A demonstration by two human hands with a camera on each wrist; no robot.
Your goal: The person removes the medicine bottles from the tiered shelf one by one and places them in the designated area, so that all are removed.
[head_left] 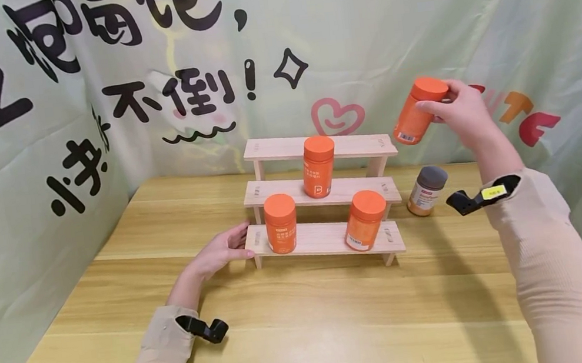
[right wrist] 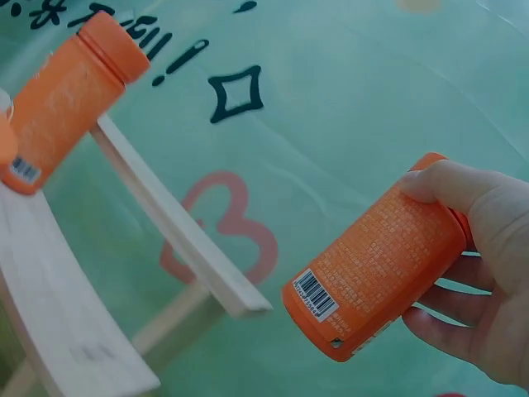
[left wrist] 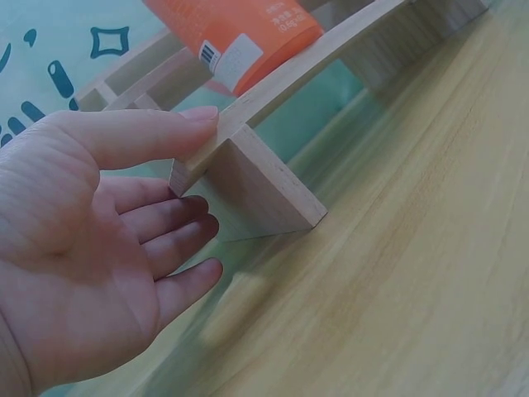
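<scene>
My right hand grips an orange bottle near its lid, tilted in the air beyond the right end of a three-step wooden stand. The right wrist view shows a barcode low on its side. My left hand holds the left end of the lowest step, thumb over the board and the index fingertip hidden behind it. On that step stand one orange bottle at the left and another orange bottle at the right. A third orange bottle is upright on the middle step.
A grey-lidded bottle stands on the wooden table, right of the stand and below my right hand. Behind the table hangs a pale green printed cloth. Wrist cameras sit on both sleeves.
</scene>
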